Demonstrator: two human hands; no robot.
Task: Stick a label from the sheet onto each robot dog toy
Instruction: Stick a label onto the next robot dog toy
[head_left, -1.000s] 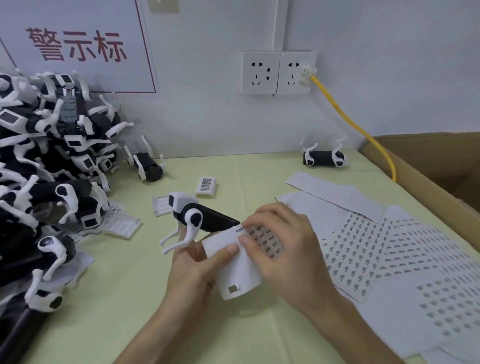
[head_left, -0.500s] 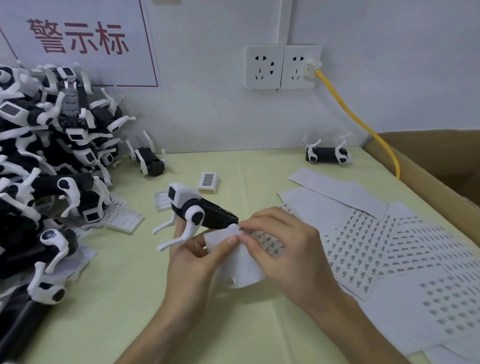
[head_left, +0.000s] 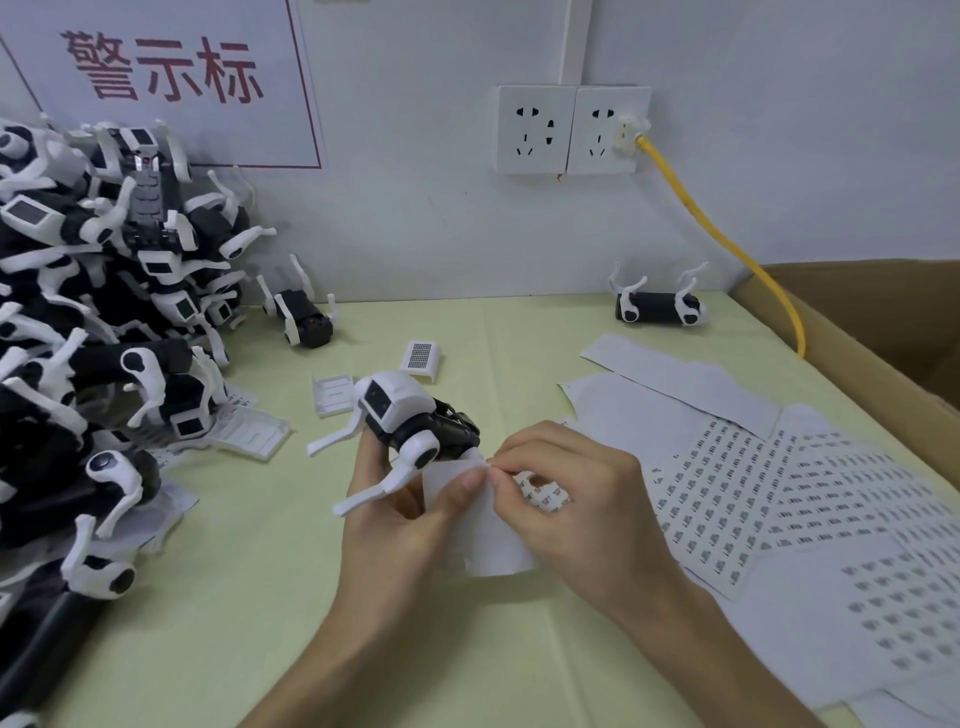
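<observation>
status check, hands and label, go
Left hand holds robot dog toy and label sheet. Right hand pinching at sheet's top edge. Label not yet on toy. Nothing obstructing.

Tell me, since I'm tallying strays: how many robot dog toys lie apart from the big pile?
3: one held in the left hand, one beside the pile, one by the far wall. Others may be hidden.

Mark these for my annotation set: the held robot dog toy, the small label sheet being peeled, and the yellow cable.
robot dog toy (head_left: 395, 410), head view, white head block
label sheet (head_left: 491, 540), head view, blank backing
yellow cable (head_left: 727, 249), head view, mid-run
</observation>
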